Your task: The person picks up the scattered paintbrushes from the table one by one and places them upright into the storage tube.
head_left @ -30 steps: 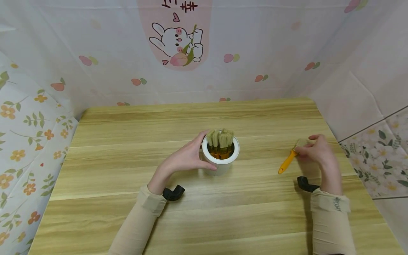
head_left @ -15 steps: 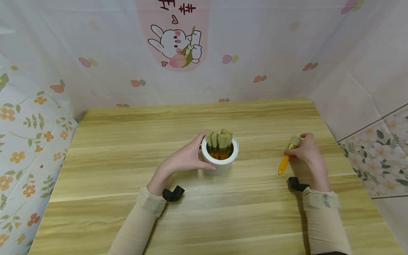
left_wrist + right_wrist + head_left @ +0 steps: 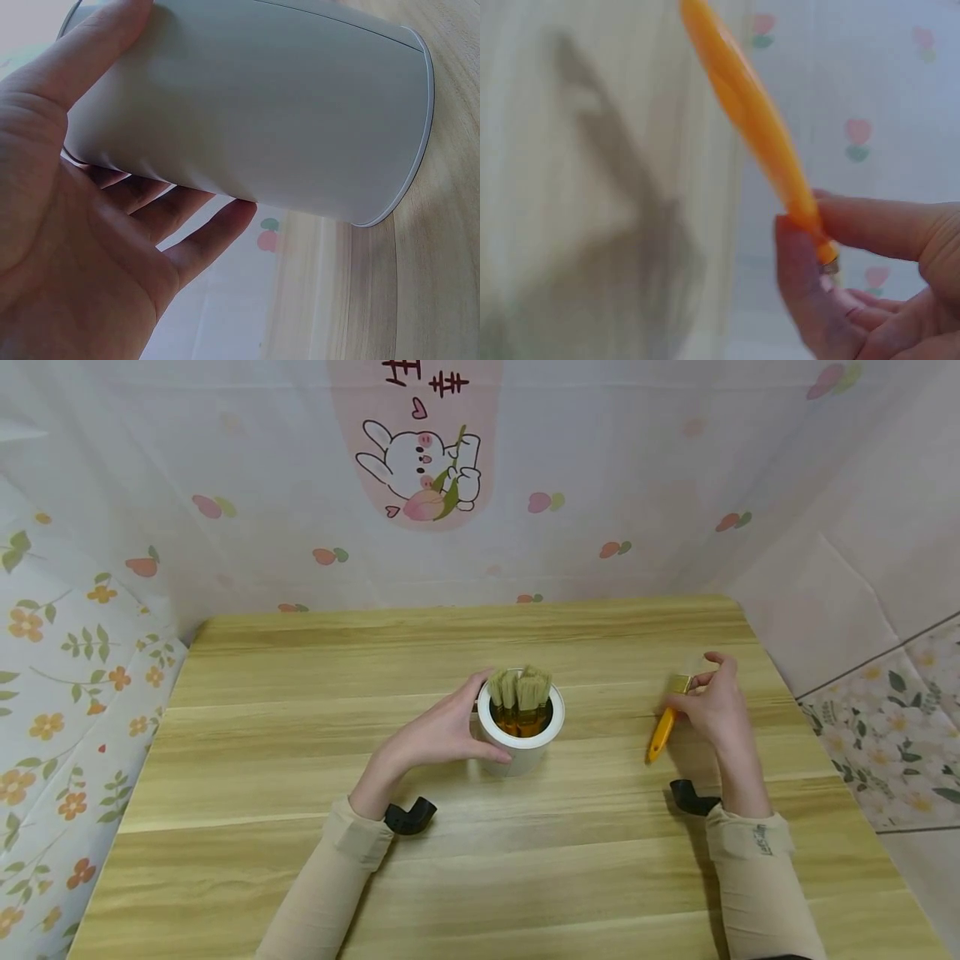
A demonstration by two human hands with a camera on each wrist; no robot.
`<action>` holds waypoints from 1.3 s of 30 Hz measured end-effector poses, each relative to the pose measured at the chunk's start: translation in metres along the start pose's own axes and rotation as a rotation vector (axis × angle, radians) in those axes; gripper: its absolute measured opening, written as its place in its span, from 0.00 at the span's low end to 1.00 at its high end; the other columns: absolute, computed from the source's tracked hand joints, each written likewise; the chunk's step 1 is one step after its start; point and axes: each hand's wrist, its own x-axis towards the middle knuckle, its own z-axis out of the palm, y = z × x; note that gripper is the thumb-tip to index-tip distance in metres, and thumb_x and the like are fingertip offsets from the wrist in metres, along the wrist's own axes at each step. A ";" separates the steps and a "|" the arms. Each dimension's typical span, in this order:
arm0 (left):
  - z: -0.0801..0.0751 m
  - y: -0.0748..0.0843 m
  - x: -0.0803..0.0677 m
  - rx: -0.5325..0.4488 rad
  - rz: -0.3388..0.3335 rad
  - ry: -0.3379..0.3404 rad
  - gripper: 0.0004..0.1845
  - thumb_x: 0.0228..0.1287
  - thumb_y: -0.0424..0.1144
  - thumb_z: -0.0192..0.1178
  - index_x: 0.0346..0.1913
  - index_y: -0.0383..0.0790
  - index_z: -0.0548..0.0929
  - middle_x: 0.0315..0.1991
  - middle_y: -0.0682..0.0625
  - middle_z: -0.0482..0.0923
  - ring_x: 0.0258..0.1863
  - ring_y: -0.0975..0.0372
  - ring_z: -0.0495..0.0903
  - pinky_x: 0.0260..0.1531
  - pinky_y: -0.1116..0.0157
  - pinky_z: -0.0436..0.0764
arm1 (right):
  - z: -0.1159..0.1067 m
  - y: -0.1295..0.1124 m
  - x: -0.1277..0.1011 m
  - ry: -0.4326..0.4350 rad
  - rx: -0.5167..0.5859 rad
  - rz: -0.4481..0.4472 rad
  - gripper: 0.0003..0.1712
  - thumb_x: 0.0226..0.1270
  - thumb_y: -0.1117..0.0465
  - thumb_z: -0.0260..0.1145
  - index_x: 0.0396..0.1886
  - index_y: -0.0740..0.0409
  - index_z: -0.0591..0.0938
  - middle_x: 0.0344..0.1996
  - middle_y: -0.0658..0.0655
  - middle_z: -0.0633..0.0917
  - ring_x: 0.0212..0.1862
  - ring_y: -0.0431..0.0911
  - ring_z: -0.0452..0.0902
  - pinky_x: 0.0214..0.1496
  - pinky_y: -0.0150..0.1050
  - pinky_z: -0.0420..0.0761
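A white cylindrical cup [image 3: 521, 735] stands in the middle of the wooden table [image 3: 300, 710], holding several paint brushes [image 3: 520, 689] with bristles up. My left hand [image 3: 442, 732] wraps around the cup's left side; in the left wrist view the thumb and fingers [image 3: 202, 240] curl round the white cup wall [image 3: 255, 112]. My right hand [image 3: 712, 706] pinches a brush with an orange handle [image 3: 663, 732] near its metal band, lifted off the table, handle pointing down-left. The right wrist view shows the orange handle [image 3: 750, 112] between thumb and fingers [image 3: 799, 277], blurred.
Patterned sheets [image 3: 525, 468] wall in the table at the back and both sides. Black wrist camera mounts [image 3: 408, 816] sit by each sleeve. The table's right edge [image 3: 772, 652] lies close to the right hand.
The right hand has lifted the orange-handled brush off the table and shifted it slightly left, toward the cup. The left hand keeps its hold on the cup.
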 end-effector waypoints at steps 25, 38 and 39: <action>-0.001 0.000 0.000 0.000 0.006 -0.010 0.60 0.49 0.53 0.82 0.79 0.49 0.54 0.71 0.50 0.68 0.71 0.57 0.71 0.71 0.50 0.72 | 0.019 -0.110 -0.063 0.235 0.832 -0.633 0.41 0.56 0.84 0.70 0.70 0.61 0.70 0.42 0.54 0.83 0.38 0.41 0.84 0.35 0.30 0.87; -0.001 0.000 0.001 -0.006 -0.016 -0.018 0.63 0.48 0.54 0.82 0.80 0.48 0.51 0.71 0.49 0.68 0.71 0.56 0.71 0.71 0.49 0.72 | 0.054 -0.146 -0.091 0.139 0.817 -0.901 0.40 0.55 0.85 0.70 0.67 0.73 0.64 0.45 0.51 0.84 0.42 0.42 0.85 0.42 0.32 0.88; -0.001 0.000 0.001 -0.005 -0.017 -0.018 0.63 0.48 0.54 0.82 0.80 0.48 0.51 0.71 0.49 0.68 0.70 0.56 0.71 0.71 0.49 0.73 | 0.056 -0.146 -0.091 0.132 0.767 -0.903 0.41 0.54 0.85 0.70 0.67 0.74 0.63 0.46 0.48 0.84 0.42 0.41 0.85 0.43 0.31 0.88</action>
